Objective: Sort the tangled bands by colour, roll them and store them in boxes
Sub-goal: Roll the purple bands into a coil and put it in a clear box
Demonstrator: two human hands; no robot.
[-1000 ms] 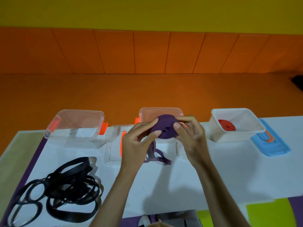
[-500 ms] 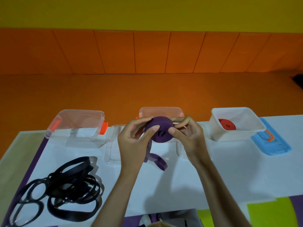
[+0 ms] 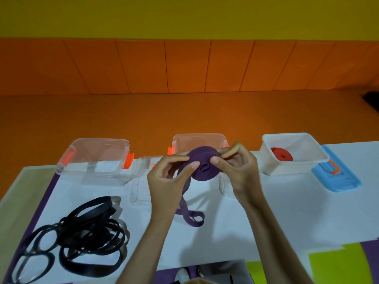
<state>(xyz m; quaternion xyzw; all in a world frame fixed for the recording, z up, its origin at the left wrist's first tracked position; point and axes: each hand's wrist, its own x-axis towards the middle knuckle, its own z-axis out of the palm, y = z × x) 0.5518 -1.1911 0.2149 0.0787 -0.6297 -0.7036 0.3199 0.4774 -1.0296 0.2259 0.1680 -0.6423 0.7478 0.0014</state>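
A purple band, mostly wound into a thick roll (image 3: 205,165), is held in the air above the table's middle. My left hand (image 3: 167,181) pinches the roll's left side and my right hand (image 3: 238,171) pinches its right side. The band's loose tail (image 3: 189,214) hangs down and loops on the white table (image 3: 287,212). A tangle of black bands (image 3: 82,232) lies at the front left. A red roll (image 3: 281,154) sits inside the white box (image 3: 295,171) at the right.
A clear box with orange clips (image 3: 94,158) stands at the back left, another clear box (image 3: 200,140) behind my hands. Two clear lids (image 3: 141,181) lie flat near the hands. A blue lid (image 3: 336,175) lies right of the white box.
The roll has been turned in my fingers and the loose purple tail on the table has grown shorter. The black bands and the boxes have not moved.
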